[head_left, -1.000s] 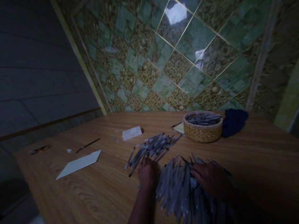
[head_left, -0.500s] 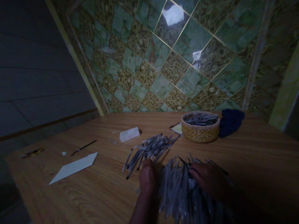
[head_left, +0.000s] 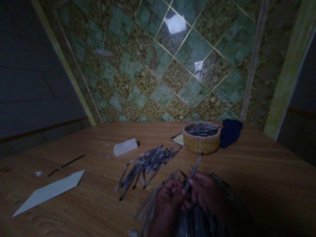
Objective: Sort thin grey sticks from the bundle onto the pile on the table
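Note:
My left hand (head_left: 170, 200) and my right hand (head_left: 207, 191) are together low in the head view. Their fingers are closed around the lower part of a slim grey stick with a dark end (head_left: 197, 167), which points up and away. A dark pointed tip (head_left: 183, 173) juts out beside my right fingers; what it belongs to is hidden. Under and around both hands lies a heap of long, thin clear plastic sleeves (head_left: 149, 205), partly covered by them. Farther off, a loose pile of similar dark-ended sticks (head_left: 153, 159) lies on the wooden table.
A round woven basket (head_left: 201, 143) full of similar sticks stands at the back, with a dark blue cloth (head_left: 230, 131) on its right. A small white box (head_left: 125, 146), a pale flat strip (head_left: 50, 192) and a thin black tool (head_left: 66, 165) lie to the left. Behind is a tiled wall.
My left hand has left the near edge of the stick pile and come right to meet my right hand. A stick now stands out between them. The view has turned slightly right.

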The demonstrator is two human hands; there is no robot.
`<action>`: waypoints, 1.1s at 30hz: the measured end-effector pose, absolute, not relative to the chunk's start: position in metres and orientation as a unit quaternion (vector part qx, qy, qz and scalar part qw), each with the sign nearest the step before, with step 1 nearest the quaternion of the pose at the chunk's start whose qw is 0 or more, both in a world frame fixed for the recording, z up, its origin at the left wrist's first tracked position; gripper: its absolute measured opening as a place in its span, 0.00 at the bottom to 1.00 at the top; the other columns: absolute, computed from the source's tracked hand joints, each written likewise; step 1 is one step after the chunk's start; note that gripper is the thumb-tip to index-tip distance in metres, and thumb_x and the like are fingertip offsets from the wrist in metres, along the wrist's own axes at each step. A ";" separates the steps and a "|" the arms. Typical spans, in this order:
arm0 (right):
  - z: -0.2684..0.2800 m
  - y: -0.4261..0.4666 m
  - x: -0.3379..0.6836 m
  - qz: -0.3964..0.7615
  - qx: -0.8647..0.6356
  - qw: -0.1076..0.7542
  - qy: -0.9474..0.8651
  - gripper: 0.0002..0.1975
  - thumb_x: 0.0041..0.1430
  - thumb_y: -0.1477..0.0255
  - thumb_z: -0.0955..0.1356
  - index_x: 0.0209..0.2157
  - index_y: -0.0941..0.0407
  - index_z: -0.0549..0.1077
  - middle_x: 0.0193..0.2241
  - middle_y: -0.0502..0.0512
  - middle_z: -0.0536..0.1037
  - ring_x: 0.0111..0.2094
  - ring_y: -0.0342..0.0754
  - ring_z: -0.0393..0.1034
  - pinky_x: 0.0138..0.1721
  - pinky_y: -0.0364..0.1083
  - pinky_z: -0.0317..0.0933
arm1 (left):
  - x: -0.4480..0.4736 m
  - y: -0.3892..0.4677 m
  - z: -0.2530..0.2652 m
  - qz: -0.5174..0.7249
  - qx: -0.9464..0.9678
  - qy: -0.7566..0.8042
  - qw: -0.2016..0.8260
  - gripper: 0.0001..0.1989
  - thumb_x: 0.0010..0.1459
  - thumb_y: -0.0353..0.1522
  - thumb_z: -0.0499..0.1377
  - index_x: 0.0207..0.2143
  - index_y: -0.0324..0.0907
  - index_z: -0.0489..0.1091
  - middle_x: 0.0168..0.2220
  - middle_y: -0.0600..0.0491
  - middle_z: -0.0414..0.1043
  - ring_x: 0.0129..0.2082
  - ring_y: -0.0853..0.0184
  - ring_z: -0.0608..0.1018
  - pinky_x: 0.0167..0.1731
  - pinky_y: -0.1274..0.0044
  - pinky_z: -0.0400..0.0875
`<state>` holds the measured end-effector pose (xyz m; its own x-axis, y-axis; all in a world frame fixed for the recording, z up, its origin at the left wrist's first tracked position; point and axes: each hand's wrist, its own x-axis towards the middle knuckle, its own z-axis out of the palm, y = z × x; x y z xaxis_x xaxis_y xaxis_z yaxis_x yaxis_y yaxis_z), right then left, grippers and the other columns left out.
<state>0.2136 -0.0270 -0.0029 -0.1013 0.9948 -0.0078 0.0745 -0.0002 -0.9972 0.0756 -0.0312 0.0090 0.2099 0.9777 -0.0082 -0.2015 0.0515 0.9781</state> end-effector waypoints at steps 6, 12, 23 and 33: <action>0.002 -0.035 0.214 0.447 -0.479 0.490 -0.575 0.12 0.55 0.63 0.59 0.23 0.56 0.62 0.14 0.42 0.63 0.11 0.38 0.58 0.14 0.38 0.50 | 0.068 -0.030 0.016 0.499 0.568 0.430 0.493 0.11 0.46 0.37 0.63 0.20 0.38 0.70 0.19 0.55 0.68 0.23 0.70 0.70 0.26 0.80 0.62; 0.018 -0.055 0.205 0.424 -0.508 0.325 -0.676 0.08 0.47 0.75 0.61 0.18 0.55 0.58 0.13 0.42 0.59 0.12 0.37 0.57 0.13 0.37 0.44 | 0.071 -0.034 0.020 0.545 0.454 0.380 0.594 0.13 0.45 0.36 0.64 0.33 0.39 0.75 0.30 0.49 0.76 0.34 0.63 0.76 0.37 0.75 0.68; -0.008 -0.052 0.192 0.607 -0.444 0.317 -0.577 0.13 0.51 0.61 0.60 0.22 0.56 0.63 0.12 0.44 0.65 0.10 0.39 0.59 0.11 0.37 0.51 | 0.072 -0.034 0.033 0.601 0.195 0.302 0.714 0.03 0.51 0.23 0.58 0.30 0.37 0.70 0.26 0.50 0.75 0.24 0.70 0.77 0.29 0.77 0.73; -0.013 -0.057 0.175 0.642 -0.414 0.399 -0.507 0.27 0.43 0.46 0.64 0.19 0.58 0.65 0.11 0.45 0.64 0.12 0.36 0.56 0.14 0.37 0.46 | 0.074 -0.034 0.029 0.579 0.118 0.246 0.768 0.05 0.58 0.27 0.52 0.34 0.39 0.67 0.22 0.55 0.69 0.18 0.75 0.72 0.19 0.83 0.70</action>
<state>0.1754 -0.0573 -0.0130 -0.3387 0.9324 -0.1266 -0.0935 -0.1672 -0.9815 0.0743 -0.0344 0.0291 0.2076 0.9482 -0.2404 -0.8320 0.3004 0.4664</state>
